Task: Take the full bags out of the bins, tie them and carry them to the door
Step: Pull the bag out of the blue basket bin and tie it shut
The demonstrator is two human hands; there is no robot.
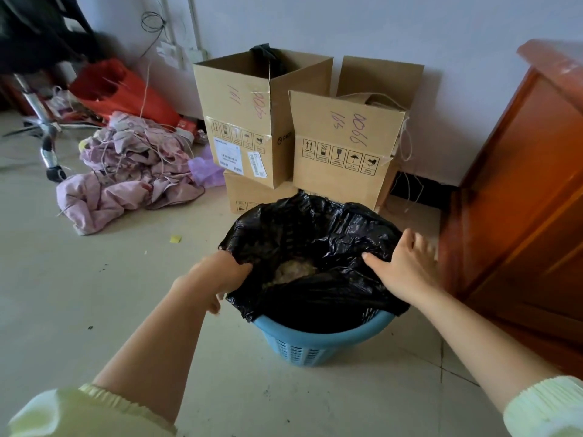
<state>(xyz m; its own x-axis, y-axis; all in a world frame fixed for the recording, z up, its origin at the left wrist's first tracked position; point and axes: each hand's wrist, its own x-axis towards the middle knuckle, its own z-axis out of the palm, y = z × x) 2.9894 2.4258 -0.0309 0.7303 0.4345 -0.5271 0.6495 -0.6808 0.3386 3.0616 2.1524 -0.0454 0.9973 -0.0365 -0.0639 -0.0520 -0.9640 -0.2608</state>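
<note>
A black bin bag (315, 238) lines a light blue plastic bin (318, 337) on the tiled floor in front of me. Pale rubbish (295, 269) shows down in its open mouth. My left hand (217, 275) grips the bag's left edge, with the fingertips tucked under the plastic. My right hand (407, 263) clasps the bag's right edge at the bin's rim, thumb inside and fingers over the outside. The bag's near edge is folded over the bin's rim.
Several open cardboard boxes (337, 143) stand against the white wall just behind the bin. A wooden cabinet (520, 200) rises close on the right. A heap of pink cloth (132, 171), a red bag (126, 89) and a chair base (47, 134) lie to the left.
</note>
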